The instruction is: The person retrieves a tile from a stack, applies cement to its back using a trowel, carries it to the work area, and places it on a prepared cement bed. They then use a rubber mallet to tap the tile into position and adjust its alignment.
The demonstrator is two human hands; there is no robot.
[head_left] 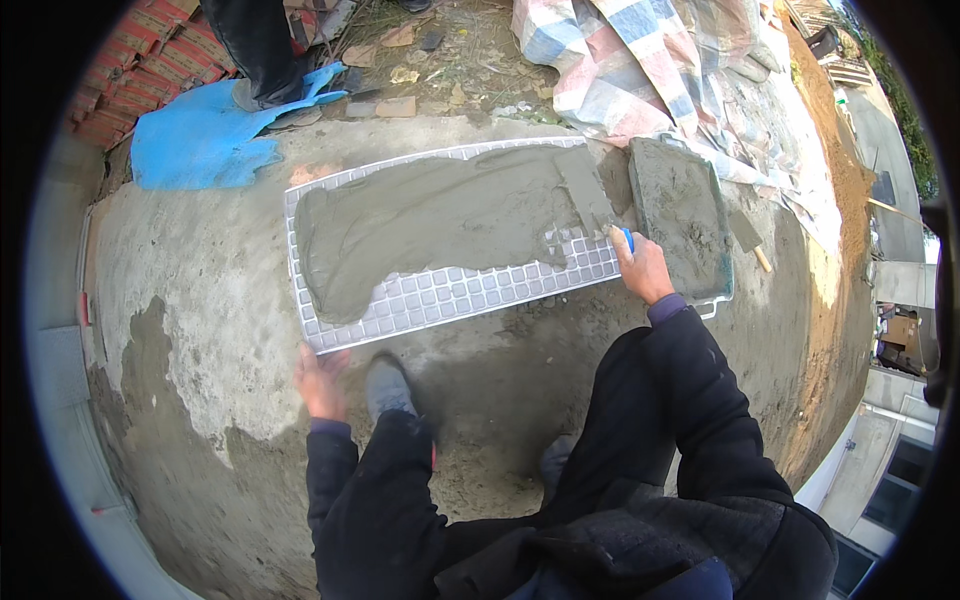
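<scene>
A long white gridded panel (450,292) of small squares lies in front of me, its far part covered by a thick layer of wet grey mortar (420,210). The bare squares show along its near edge. My right hand (645,268) is closed on the blue handle of a trowel (585,190), whose mortar-smeared blade lies on the mortar at the panel's right end. My left hand (321,382), slightly blurred, grips the near left corner of the panel; the fingertips are partly hidden beneath the edge.
Right of the panel stands a tub (722,230) of grey mortar, with another trowel (748,238) beside it. A striped tarp (640,60) and a blue sheet (205,130) lie beyond. Stacked red bricks (150,60) and another person's leg (255,45) are at the far left.
</scene>
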